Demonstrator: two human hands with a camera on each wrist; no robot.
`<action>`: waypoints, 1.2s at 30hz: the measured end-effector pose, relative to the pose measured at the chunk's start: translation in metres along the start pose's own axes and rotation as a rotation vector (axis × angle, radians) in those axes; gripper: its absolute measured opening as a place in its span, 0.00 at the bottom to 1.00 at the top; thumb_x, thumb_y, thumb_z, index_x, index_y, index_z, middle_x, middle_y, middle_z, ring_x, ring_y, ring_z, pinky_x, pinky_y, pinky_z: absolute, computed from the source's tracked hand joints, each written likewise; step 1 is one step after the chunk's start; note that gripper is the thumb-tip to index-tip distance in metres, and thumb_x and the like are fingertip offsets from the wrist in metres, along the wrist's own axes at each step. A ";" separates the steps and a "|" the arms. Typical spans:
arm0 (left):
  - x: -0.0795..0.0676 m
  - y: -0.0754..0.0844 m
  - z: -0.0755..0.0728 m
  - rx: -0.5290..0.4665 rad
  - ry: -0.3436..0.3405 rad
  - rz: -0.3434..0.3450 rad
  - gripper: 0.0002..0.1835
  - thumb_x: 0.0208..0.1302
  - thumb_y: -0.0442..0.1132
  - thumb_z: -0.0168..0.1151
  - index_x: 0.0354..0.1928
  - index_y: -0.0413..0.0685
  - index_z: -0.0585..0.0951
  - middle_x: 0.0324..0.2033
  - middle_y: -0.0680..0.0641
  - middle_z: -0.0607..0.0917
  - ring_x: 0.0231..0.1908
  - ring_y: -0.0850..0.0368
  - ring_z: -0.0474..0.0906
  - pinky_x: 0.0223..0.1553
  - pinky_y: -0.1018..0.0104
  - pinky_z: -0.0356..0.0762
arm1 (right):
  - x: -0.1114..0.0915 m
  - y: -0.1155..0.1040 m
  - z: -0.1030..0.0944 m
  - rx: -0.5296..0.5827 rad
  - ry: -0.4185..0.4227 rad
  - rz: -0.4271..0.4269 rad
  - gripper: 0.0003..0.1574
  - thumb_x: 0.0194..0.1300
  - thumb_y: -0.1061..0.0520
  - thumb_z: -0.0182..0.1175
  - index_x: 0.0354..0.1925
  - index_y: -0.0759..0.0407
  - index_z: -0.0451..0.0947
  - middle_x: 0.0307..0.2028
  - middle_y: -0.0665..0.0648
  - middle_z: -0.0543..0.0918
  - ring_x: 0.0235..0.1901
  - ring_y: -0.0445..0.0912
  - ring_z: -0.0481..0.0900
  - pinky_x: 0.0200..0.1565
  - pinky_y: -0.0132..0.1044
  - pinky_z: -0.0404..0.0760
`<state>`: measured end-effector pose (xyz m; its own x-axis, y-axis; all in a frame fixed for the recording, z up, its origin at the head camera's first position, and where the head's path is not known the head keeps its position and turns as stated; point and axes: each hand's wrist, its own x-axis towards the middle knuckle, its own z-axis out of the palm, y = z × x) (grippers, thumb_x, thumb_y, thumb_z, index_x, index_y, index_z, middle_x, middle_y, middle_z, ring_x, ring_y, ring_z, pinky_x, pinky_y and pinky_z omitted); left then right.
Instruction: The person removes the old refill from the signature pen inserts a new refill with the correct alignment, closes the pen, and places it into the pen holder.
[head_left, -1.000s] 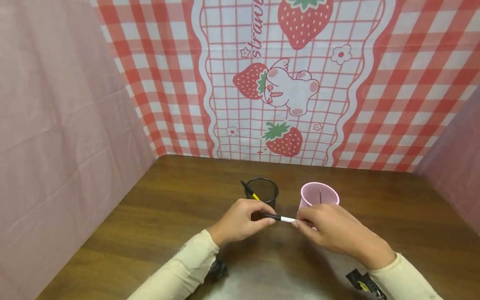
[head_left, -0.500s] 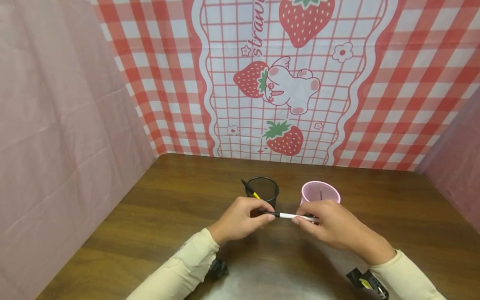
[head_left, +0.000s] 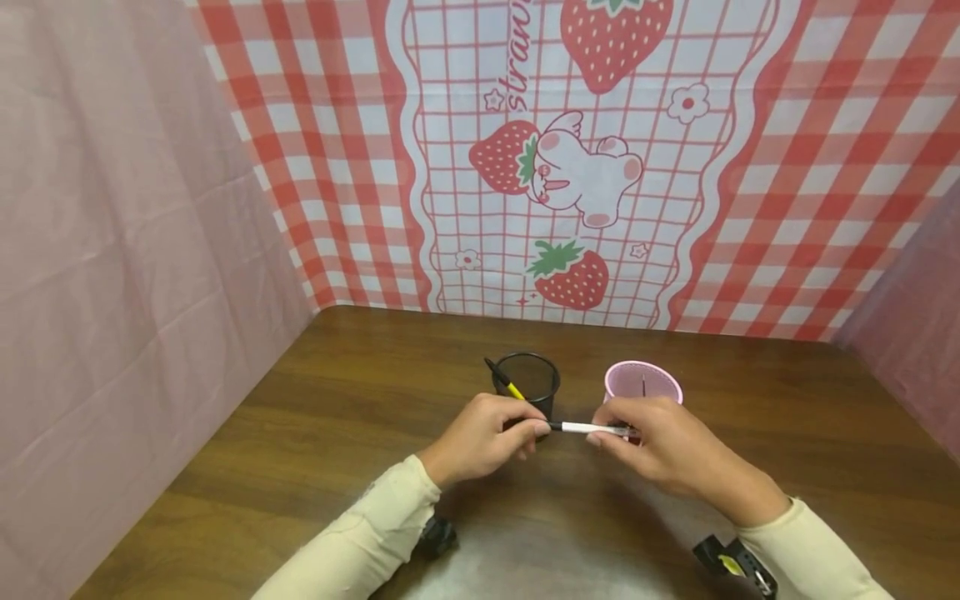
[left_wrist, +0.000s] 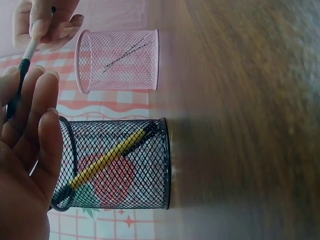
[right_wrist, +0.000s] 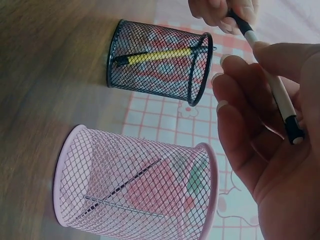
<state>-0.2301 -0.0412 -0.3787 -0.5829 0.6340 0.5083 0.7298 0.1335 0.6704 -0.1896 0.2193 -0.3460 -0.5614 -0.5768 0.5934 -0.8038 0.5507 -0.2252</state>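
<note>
Between my hands a pen (head_left: 576, 427) with a white barrel and black ends is held nearly level. My left hand (head_left: 483, 435) pinches its black grip end between thumb and fingertips. On the white barrel, my right hand (head_left: 663, 442) has its thumb and fingers; the right wrist view shows the black rear end (right_wrist: 293, 131) over the palm. Just beyond the left hand stands a black mesh pen cup (left_wrist: 115, 200) with a yellow-and-black pen (left_wrist: 107, 159) leaning inside. Behind the right hand is a pink mesh pen cup (right_wrist: 212, 190), with thin dark refills or rods (right_wrist: 122, 186) in it.
Both cups stand on a brown wooden table (head_left: 300, 417). A strawberry-print checked cloth (head_left: 360, 167) hangs at the back, and pink cloth (head_left: 135, 250) hangs at the left, with more on the right. Dark straps (head_left: 731, 562) sit at the wrists.
The left fingers now cover more of the pen's black end, and more white barrel shows between the hands. The pen's rear end has come into sight past the right fingers. The cups stay put.
</note>
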 end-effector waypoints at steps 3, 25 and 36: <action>0.000 0.000 0.000 -0.006 0.000 -0.004 0.08 0.71 0.37 0.62 0.36 0.40 0.86 0.21 0.54 0.83 0.21 0.70 0.79 0.24 0.72 0.82 | 0.000 0.000 -0.001 -0.010 0.007 0.000 0.18 0.53 0.60 0.76 0.33 0.43 0.78 0.25 0.32 0.73 0.21 0.31 0.68 0.26 0.22 0.67; -0.002 -0.002 0.002 -0.086 0.006 -0.040 0.10 0.66 0.36 0.68 0.48 0.43 0.85 0.29 0.49 0.85 0.22 0.66 0.79 0.25 0.70 0.82 | 0.001 -0.001 -0.001 -0.006 -0.007 0.075 0.17 0.55 0.59 0.75 0.33 0.42 0.77 0.25 0.33 0.74 0.22 0.31 0.70 0.26 0.28 0.72; -0.001 0.019 0.002 -0.086 0.094 0.024 0.09 0.63 0.25 0.67 0.44 0.37 0.81 0.32 0.43 0.84 0.21 0.55 0.79 0.23 0.69 0.81 | 0.001 -0.003 0.001 0.004 0.020 0.038 0.17 0.55 0.60 0.75 0.33 0.42 0.78 0.26 0.33 0.74 0.23 0.33 0.71 0.28 0.25 0.70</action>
<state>-0.2150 -0.0376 -0.3682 -0.5991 0.5617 0.5706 0.7134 0.0510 0.6989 -0.1885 0.2165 -0.3454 -0.5873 -0.5433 0.5999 -0.7830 0.5692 -0.2510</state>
